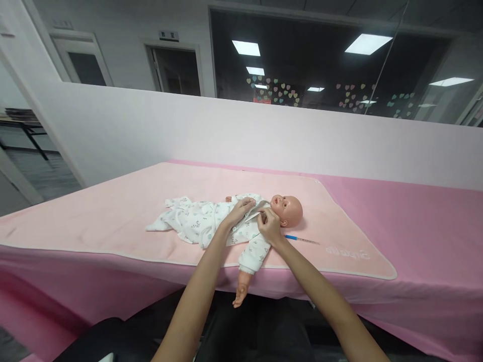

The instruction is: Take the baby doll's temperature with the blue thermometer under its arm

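A bald baby doll lies on its back, head to the right, in a white patterned baby shirt. The shirt's front is parted near the neck. My left hand rests on the chest with its fingers stretched out along the shirt's edge. Close to the doll's chin, my right hand is closed, its curled fingers pinching the shirt by the collar. One doll arm hangs past the table's front edge. Beside my right wrist lies a thin stick with a blue end, resembling a thermometer.
White patterned cloth covers the doll's legs. Beneath everything is a peach mat on a pink tablecloth. A low white wall stands behind the table, with a dark window above it.
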Available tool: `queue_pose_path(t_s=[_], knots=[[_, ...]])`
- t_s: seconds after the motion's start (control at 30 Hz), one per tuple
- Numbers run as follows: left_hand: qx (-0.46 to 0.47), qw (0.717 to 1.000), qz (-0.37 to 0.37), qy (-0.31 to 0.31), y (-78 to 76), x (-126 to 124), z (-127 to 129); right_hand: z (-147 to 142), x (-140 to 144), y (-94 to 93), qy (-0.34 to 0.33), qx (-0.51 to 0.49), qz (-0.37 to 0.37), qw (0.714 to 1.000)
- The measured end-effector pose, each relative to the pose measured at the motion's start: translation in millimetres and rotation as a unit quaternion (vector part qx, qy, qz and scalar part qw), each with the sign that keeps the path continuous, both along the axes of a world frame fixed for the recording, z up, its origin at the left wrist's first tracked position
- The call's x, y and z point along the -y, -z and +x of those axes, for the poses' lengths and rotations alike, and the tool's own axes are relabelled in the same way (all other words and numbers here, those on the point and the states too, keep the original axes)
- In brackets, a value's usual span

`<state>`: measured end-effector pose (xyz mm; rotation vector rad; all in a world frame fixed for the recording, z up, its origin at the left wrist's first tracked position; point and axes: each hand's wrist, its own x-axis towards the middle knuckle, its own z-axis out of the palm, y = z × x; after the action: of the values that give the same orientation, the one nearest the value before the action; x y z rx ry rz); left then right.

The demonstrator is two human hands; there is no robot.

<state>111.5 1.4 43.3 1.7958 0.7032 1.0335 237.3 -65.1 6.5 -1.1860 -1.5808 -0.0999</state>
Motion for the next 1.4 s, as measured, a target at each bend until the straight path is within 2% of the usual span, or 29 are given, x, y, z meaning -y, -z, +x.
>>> queue_pose_path(t_s=[0.17, 0.23, 0.8, 0.9, 1.03, 1.2, 1.4], knots=[[-0.006, 0.998, -0.020, 0.058, -5.6, 6.1, -2.4, -3.6, -4.2, 1.9, 0.013, -0.049, 0.006, 0.999], [-0.018, 0.998, -0.015, 0.063, -5.2, 5.4, -2.4, -3.9, -6.3, 2.6, 0.016, -0.058, 0.003, 0.998], [0.003, 1.000, 0.012, 0.025, -0.7, 2.4, -3.6, -4.4, -8.1, 2.2, 0.037, -0.027, 0.011, 0.999], [-0.011, 1.000, 0.009, 0.023, -0.2, 2.9, -5.0, -4.1, -7.5, 1.8, 0.043, -0.019, 0.003, 0.999], [-0.044, 0.998, 0.042, 0.018, 2.1, 2.0, -6.2, -3.6, -8.4, 2.9, 0.053, -0.007, 0.001, 0.999], [-0.060, 0.996, 0.059, 0.011, 1.0, 4.8, -7.6, -2.8, -13.8, 7.7, 0.075, 0.023, 0.021, 0.997], [-0.053, 0.997, 0.044, -0.019, 0.6, 6.4, -6.6, -2.5, -16.8, 10.0, 0.089, 0.047, 0.047, 0.994]])
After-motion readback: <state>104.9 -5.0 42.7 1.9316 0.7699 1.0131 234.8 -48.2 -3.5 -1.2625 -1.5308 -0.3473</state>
